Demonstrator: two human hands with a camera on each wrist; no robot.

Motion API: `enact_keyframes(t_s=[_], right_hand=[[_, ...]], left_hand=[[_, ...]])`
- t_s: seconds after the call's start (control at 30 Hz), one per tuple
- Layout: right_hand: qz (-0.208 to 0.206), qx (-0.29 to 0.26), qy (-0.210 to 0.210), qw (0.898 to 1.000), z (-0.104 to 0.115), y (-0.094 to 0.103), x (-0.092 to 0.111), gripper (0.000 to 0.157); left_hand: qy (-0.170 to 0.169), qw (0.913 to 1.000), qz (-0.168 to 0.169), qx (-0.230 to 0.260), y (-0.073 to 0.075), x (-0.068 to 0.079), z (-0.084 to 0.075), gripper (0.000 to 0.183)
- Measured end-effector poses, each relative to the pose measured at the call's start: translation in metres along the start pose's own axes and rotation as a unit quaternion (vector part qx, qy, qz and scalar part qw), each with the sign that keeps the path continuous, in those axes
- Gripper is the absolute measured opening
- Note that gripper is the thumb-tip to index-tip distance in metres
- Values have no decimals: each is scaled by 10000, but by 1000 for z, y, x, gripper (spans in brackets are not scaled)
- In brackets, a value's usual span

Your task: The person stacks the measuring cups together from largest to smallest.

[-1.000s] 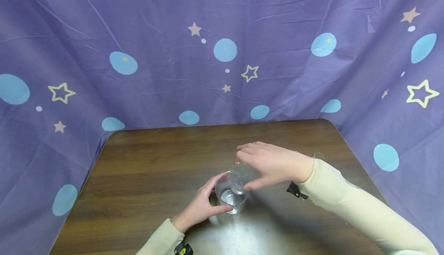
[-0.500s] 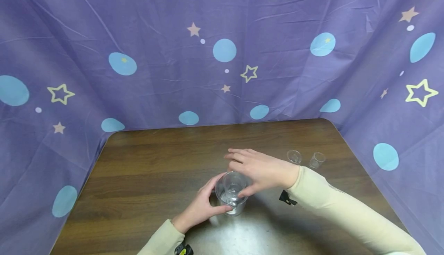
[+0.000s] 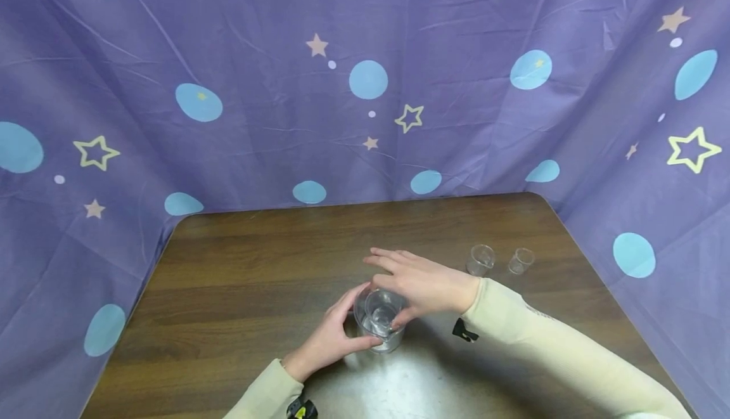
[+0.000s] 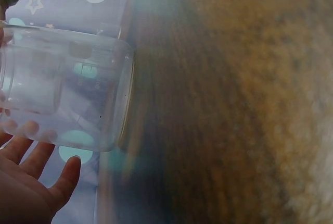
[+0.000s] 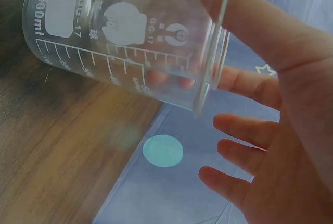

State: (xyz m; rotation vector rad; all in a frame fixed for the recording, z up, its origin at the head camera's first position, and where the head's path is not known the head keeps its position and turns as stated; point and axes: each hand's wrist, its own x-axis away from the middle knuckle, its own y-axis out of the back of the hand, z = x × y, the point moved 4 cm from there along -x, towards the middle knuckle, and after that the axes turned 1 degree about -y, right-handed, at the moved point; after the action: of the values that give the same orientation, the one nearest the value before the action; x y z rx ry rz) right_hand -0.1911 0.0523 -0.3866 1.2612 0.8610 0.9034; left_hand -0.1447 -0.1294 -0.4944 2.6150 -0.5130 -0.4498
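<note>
A large clear glass beaker (image 3: 389, 345), printed 500ml, stands on the table. My left hand (image 3: 332, 333) grips it near the rim, thumb in front and fingers round the far left side. Inside it sits a smaller glass beaker (image 3: 381, 308) with its own white markings (image 5: 125, 23). From above, my right hand (image 3: 424, 284) pinches this inner beaker by its rim, between thumb and index finger. The other fingers spread out past the rim in the right wrist view. In the left wrist view the inner beaker's base (image 4: 54, 81) hangs above the large beaker's bottom.
Two small glass beakers, one a bit wider (image 3: 481, 260) and one narrower (image 3: 521, 261), stand behind the right forearm. The wooden table (image 3: 245, 267) ends at a purple curtain (image 3: 256, 89) with stars and dots.
The right hand has moved down and left, lowering the tilted smaller beaker into the large one, where it now stands more upright. Two small beakers have come into view behind the arm.
</note>
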Motion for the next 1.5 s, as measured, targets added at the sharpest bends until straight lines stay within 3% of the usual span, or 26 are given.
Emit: enact_keyframes(t_s=[0.2,0.7,1.5], right_hand=[[143,183,-85,9997,0,-1,-4,65],[413,1155,221,9922,6,-12,-16,71],[601,2759,289,9589,23,-24,-24,87]], left_hand=[[-68,10000,-35,-38,1,-2,-2,93],[-126,9999,-58,-14,0,-2,0,91],[-15,10000,-55,-68,-1,0,1,90]])
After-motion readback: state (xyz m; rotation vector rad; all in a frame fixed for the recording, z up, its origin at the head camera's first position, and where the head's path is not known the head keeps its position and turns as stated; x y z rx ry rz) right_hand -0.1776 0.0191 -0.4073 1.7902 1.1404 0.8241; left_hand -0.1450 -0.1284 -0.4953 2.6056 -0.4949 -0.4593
